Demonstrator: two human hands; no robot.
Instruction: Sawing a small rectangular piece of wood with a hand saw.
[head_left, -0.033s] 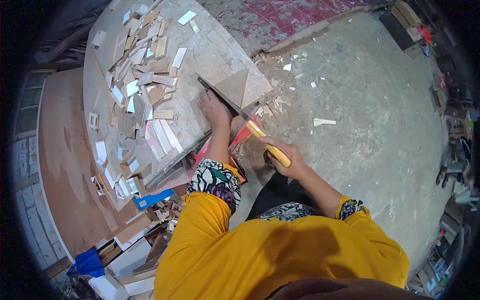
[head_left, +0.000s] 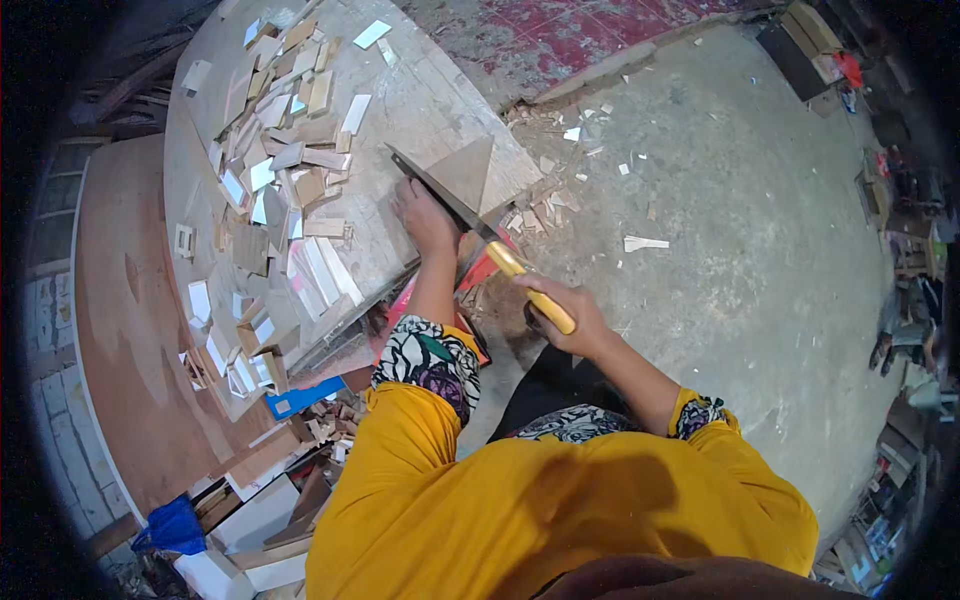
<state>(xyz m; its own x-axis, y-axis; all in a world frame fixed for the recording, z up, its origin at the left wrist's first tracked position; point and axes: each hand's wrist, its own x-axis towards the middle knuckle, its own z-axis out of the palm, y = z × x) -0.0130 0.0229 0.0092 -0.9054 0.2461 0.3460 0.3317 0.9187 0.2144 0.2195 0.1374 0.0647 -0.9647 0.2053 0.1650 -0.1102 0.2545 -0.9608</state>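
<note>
Head view: the right hand [head_left: 572,318] has its fingers closed around the yellow handle of a saw [head_left: 470,219], near the handle's lower end. That grip, with the arm coming in from the right and the blade slanting up and to the left, probably keeps handle, wrist and forearm roughly in one line.

A brown board [head_left: 467,172] with a triangular outline lies by the near corner of the worktop [head_left: 425,105], just to the right of the blade. Its place close to the edge likely leaves the handle and the right hand free beyond the worktop.

The left hand [head_left: 428,217] is on the other side of the blade, low against the worktop, perhaps to steady what lies beneath it. Its fingers point away from the body; whether they clamp anything or simply press down I cannot tell, since the back of the hand hides the contact.

Loose wood offcuts [head_left: 318,130] lie heaped farther left, with pale strips [head_left: 325,272] side by side near the front edge. Keeping to that side, they leave working room around the blade. More scraps [head_left: 646,243] lie on the concrete floor [head_left: 740,270].
</note>
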